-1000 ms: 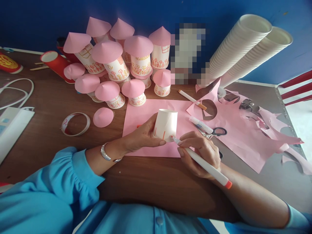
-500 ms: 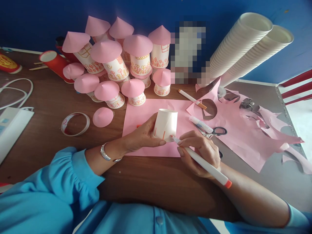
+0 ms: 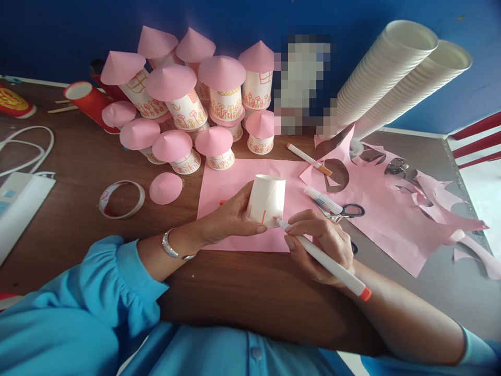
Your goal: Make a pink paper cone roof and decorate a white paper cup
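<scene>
Head view: left hand grips cup, right hand pinches marker, tip seemingly touching its rim.

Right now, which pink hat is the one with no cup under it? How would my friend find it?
Start at the crowd of pink-roofed cup houses at the back of the brown table. Just in front of them, beside the tape ring, lies one loose pink cone. It alone sits flat on the wood, with no cup beneath.
</scene>
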{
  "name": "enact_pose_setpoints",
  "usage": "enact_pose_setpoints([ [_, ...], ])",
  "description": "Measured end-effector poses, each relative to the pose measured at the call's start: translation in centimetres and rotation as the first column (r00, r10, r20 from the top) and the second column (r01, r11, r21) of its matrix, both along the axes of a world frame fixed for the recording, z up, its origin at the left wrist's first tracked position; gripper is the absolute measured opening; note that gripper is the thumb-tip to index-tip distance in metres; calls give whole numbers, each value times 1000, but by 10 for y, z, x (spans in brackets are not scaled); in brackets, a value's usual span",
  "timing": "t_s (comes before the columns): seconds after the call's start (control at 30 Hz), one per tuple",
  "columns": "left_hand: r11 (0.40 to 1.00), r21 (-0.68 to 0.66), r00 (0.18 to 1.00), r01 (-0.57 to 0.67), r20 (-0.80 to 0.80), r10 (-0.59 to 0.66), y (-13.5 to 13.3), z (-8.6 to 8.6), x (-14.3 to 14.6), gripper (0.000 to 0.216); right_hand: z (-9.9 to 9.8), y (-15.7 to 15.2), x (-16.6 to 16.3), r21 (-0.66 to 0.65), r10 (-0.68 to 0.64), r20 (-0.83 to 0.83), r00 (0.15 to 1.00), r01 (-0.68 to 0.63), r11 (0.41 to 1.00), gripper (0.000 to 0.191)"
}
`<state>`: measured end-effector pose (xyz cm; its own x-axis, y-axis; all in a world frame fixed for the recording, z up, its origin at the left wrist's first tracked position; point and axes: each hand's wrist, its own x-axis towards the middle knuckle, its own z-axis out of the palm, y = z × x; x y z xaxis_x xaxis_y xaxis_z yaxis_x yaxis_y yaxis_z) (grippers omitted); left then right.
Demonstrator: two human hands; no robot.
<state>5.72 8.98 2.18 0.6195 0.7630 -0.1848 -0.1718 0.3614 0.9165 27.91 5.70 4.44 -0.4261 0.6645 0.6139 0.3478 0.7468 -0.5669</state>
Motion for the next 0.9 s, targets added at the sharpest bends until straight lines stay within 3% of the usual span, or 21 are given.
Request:
enact_pose_setpoints([
  [0.9,1000,-15,1000,7,3,-7,1,0,0,85,-1,-1,0,-3,-9,-27,1000,9,1000,26],
])
